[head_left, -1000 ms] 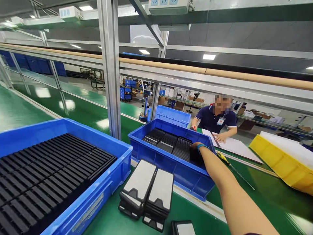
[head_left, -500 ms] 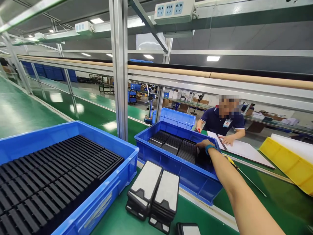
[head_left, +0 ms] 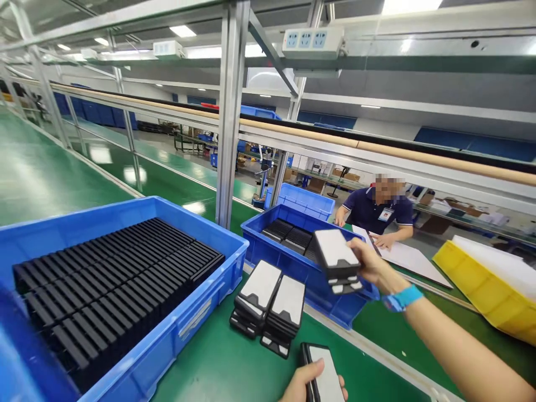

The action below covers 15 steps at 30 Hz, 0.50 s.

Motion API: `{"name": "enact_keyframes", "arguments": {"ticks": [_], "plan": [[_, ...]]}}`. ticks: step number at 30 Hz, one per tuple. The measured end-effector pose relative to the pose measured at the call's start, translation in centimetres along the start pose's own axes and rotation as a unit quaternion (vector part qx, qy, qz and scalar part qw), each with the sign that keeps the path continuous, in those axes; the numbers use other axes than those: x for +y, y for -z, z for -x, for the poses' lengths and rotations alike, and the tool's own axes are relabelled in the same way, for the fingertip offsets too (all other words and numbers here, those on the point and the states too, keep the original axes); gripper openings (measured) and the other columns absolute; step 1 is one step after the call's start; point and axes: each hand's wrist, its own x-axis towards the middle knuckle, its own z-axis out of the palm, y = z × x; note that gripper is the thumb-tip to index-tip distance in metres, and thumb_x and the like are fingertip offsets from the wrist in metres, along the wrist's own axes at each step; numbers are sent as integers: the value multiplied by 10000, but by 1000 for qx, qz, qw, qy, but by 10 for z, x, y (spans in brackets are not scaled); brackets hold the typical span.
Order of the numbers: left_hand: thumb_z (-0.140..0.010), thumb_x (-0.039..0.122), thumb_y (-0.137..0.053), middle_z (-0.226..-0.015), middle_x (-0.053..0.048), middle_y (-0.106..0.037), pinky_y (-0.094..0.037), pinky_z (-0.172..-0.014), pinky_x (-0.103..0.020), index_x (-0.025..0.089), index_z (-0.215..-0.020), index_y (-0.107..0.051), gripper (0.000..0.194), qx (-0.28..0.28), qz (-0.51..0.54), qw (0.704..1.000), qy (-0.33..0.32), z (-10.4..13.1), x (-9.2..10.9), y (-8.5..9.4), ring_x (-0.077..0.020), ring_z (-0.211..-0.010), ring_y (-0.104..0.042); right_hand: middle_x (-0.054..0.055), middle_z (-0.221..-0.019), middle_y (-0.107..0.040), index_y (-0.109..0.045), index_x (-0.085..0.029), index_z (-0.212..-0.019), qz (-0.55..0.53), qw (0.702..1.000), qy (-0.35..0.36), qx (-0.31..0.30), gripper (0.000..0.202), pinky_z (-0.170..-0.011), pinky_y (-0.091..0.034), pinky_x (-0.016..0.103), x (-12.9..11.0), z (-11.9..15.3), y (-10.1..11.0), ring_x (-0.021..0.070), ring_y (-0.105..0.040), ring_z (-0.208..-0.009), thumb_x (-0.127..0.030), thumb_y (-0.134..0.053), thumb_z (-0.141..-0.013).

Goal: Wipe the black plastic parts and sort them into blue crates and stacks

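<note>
In my right hand (head_left: 369, 261) is a short stack of flat black cases with white faces (head_left: 335, 249), gripped at its right side above the front edge of the dark blue crate (head_left: 288, 267). My left hand (head_left: 302, 382), at the bottom edge, is closed round a couple of the same black-and-white cases (head_left: 327, 375), thumb across the white face. Between my hands and the left crate, two stacks of these cases (head_left: 260, 286) stand side by side on the green bench. Rows of black cases (head_left: 288, 230) stand inside the dark blue crate.
A large blue crate (head_left: 196, 312) at left holds many upright black cases (head_left: 125, 273). A metal post (head_left: 231, 123) rises behind it. Across the bench a co-worker (head_left: 368, 209) leans over a white board (head_left: 412, 262). A yellow bin (head_left: 473, 285) stands at right.
My right hand has come up out of the dark blue crate, bringing a stack of cases towards me. My left hand has entered at the bottom and holds the cases lying there. The view has shifted.
</note>
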Motion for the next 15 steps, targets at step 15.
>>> {"name": "enact_keyframes", "arguments": {"ticks": [15], "plan": [[-798,376,-612,-739,-110,-702,-460,-717,-300,47,-850,-632,334,49,19,998,-31,20,2,-29,-206,-722,-644,6,-822,-621,-597,-137,-976,-181,983,23,-19,345,-596,-504,250,45,73,-124,96,-578,-627,-466,-495,-955]]}}
